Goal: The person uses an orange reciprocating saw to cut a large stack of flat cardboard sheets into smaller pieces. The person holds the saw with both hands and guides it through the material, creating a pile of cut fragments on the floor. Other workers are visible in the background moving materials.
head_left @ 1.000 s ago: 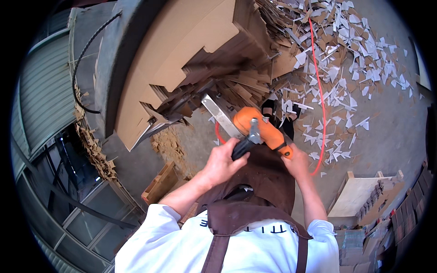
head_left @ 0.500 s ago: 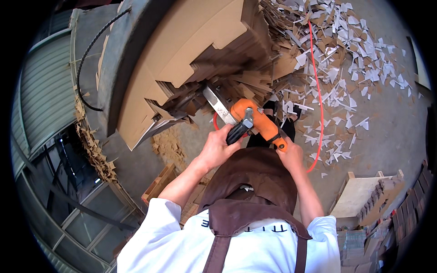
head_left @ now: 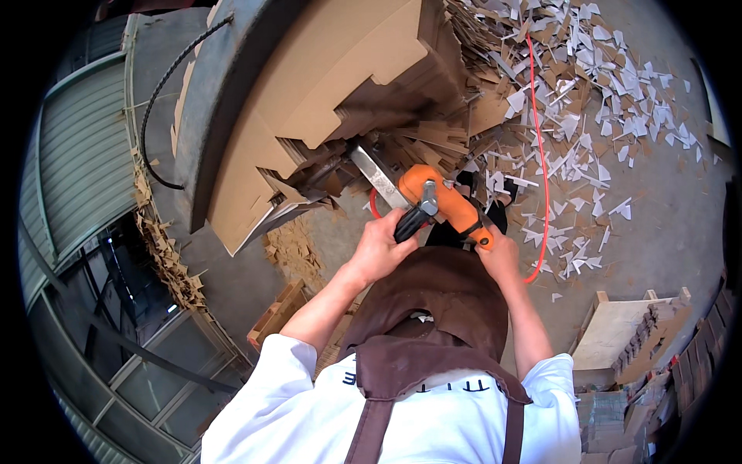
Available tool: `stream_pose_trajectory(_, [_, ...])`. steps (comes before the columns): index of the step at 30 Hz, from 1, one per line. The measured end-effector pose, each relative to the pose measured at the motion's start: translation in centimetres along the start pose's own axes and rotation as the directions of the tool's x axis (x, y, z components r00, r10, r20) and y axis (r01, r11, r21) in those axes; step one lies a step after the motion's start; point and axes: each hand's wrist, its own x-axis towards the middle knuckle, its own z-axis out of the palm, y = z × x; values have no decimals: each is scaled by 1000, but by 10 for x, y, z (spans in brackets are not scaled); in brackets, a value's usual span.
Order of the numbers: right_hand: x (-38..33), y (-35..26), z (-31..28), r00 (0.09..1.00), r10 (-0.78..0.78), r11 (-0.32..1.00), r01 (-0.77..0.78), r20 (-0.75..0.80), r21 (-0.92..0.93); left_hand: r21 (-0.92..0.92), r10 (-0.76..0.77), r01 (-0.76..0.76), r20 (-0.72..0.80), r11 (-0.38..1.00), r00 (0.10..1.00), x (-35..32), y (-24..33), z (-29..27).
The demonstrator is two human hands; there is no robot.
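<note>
Both hands hold an orange air stripping tool, with a flat metal bar and a red hose. My left hand is closed round its black side handle. Around the rear end of the orange body my right hand is wrapped. The bar's far end reaches to the notched edge of a tall stack of die-cut cardboard sheets. Loose cardboard offcuts jut out beside that end, and the exact contact is hidden among them.
A curved grey metal slab with a black cable loop stands left of the stack. White and brown scraps litter the floor at right, crossed by a red hose. A pallet with cardboard lies lower right.
The stack and surroundings have shifted slightly right and down in view. Both hands keep their grip on the stripping tool, whose bar stays at the stack's edge.
</note>
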Motion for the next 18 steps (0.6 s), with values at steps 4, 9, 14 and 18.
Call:
stream_pose_trajectory(4, [-11, -13, -10, 998, 48, 998, -46, 31, -36, 45, -6, 6, 8, 999, 1000, -2, 4, -6])
stream_pose_trajectory(9, [6, -4, 0, 999, 34, 999, -34, -4, -6, 13, 37, -37, -21, 999, 999, 5, -10, -1])
stream_pose_trajectory(14, [0, -17, -1, 998, 67, 997, -67, -1, -45, 47, -67, 67, -9, 997, 998, 11, -3, -12])
stream_pose_trajectory(18, [8, -18, -2, 997, 76, 997, -75, 30, -32, -2, -19, 19, 6, 1000, 1000, 18, -11, -10])
